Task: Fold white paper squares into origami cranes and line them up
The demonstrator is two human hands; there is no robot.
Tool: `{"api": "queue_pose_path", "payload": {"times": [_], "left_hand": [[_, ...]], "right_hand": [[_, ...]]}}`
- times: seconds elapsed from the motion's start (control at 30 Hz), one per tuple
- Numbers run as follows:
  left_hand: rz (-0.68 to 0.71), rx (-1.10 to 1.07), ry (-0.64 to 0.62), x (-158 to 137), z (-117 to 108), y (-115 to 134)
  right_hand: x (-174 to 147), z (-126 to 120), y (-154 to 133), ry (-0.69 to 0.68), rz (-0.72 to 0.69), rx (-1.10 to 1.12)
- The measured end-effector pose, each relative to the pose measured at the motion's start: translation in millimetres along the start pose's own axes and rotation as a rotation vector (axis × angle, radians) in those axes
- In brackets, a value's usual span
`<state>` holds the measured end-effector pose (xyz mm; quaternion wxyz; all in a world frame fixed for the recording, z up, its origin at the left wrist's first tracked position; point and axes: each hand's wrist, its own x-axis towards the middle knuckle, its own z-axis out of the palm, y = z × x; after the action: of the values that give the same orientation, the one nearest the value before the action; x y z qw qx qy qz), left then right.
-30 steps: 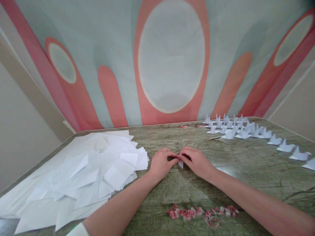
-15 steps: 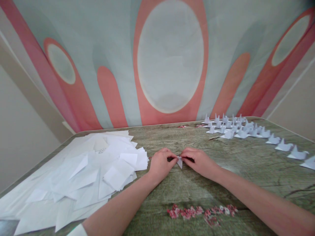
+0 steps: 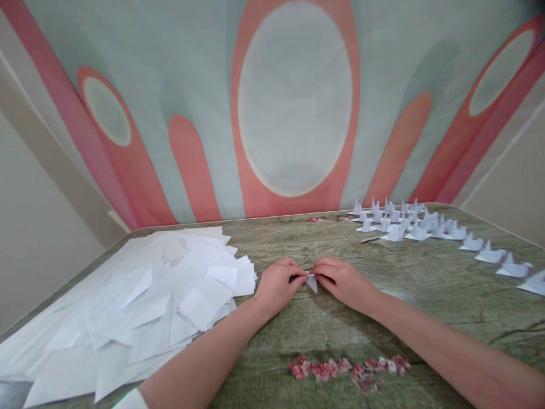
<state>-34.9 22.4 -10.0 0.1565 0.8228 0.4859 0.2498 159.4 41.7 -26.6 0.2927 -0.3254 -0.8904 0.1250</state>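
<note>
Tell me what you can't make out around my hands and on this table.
Head view: folded paper, upper part hidden by left hand and right hand.
Head view: rightmost paper bird, cut off by the right edge.
Head view: far paper birds, overlapping one another, too crowded to count.
Head view: dark marks on paper pile, too small to read.

Soft light, faint glare on tabletop (image 3: 426, 278)

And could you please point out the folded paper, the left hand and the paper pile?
Folded paper (image 3: 312, 282), head view: middle of its visible part.
Left hand (image 3: 277, 285), head view: its back.
Paper pile (image 3: 147, 309), head view: sheet near middle.
</note>
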Motion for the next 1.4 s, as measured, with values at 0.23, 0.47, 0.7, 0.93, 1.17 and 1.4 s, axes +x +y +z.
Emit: {"api": "queue_pose_path", "payload": {"times": [0.23, 0.47, 0.7, 0.93, 1.17, 1.4], "left_hand": [[0.083, 0.226, -0.020, -1, -3, 8], [0.133, 0.318, -0.015, 0, -4, 10], [0.159, 0.374, -0.035, -1, -3, 8], [0.164, 0.383, -0.018, -1, -3, 9], [0.153, 0.367, -0.018, -1, -2, 9], [0.149, 0.350, -0.035, 0, -2, 8]], "right_hand": [[-1, 0, -1, 0.007, -0.020, -0.030], [-1, -1, -7, 0.011, -0.041, -0.039], [0, -2, -12, 0.010, -0.013, -0.037], [0, -2, -12, 0.041, -0.052, -0.077], [-2, -2, -15, 0.020, -0.058, -0.121], [-3, -3, -17, -0.007, -0.071, -0.167]]}}
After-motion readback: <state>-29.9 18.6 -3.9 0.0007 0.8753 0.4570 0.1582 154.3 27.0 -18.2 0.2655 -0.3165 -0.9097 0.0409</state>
